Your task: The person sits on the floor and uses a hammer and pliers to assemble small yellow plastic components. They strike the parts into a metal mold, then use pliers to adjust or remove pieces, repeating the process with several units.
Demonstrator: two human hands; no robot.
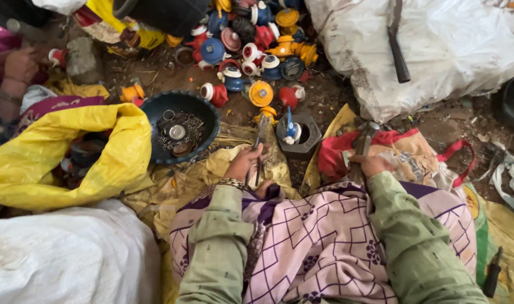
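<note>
My left hand (244, 163) grips a pair of pliers (260, 143) whose jaws point at a blue and white spool-like part (291, 131) standing on a dark hexagonal metal block (310, 137). My right hand (371, 165) is closed around the handle of a hammer (363, 142), held just right of the block. Both arms wear green sleeves, and a pink patterned cloth (319, 242) covers my lap.
A dark bowl (155, 115) with small metal bits sits left of the block. Several coloured plastic parts (251, 39) lie heaped behind. A yellow sack (54, 152), white sacks (454, 50) and another person's hand (19, 66) at far left surround the spot.
</note>
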